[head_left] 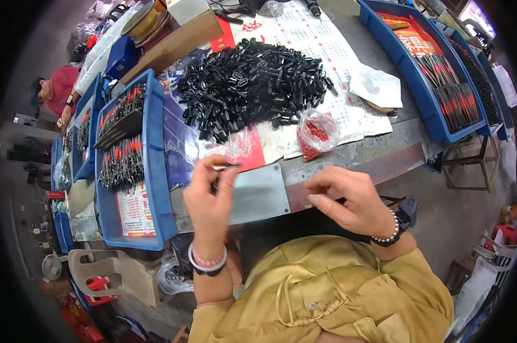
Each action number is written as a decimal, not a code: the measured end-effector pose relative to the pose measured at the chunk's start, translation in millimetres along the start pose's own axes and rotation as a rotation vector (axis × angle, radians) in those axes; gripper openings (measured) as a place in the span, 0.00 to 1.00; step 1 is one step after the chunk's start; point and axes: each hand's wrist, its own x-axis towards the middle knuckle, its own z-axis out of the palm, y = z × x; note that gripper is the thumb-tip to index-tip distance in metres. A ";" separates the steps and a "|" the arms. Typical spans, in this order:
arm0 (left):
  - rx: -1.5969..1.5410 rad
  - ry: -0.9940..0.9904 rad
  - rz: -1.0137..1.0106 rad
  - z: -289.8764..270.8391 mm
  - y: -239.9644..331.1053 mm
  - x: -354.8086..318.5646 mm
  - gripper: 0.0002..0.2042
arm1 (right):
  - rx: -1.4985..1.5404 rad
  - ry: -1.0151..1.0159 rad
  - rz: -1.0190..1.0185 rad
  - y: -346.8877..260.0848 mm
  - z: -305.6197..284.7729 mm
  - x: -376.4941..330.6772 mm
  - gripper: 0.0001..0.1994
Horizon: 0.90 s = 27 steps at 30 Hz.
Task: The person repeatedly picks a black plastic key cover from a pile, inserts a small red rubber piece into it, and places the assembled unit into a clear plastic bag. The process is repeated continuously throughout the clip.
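My left hand (210, 197) is raised above the table edge and pinches a thin metal pin with a small black part (227, 166) at its fingertips. My right hand (350, 200) hovers by the table edge with fingers curled, thumb and forefinger pressed together; whether it holds a tiny piece I cannot tell. A grey metal plate (258, 194) lies between the hands. Beyond it sits a big heap of small black plastic parts (252, 86) on printed paper sheets, and a clear bag of red small pieces (317, 134).
A blue bin (155, 171) at the left holds rows of black and red finished pieces. More blue bins (424, 97) with similar pieces stand at the right. A white cloth (376, 86), a cardboard box (178, 40), and another person (52, 91) at the far left.
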 end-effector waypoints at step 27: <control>-1.033 -0.390 -0.441 22.0 7.1 -42.4 0.16 | -0.071 0.411 -0.417 17.8 64.6 13.8 0.12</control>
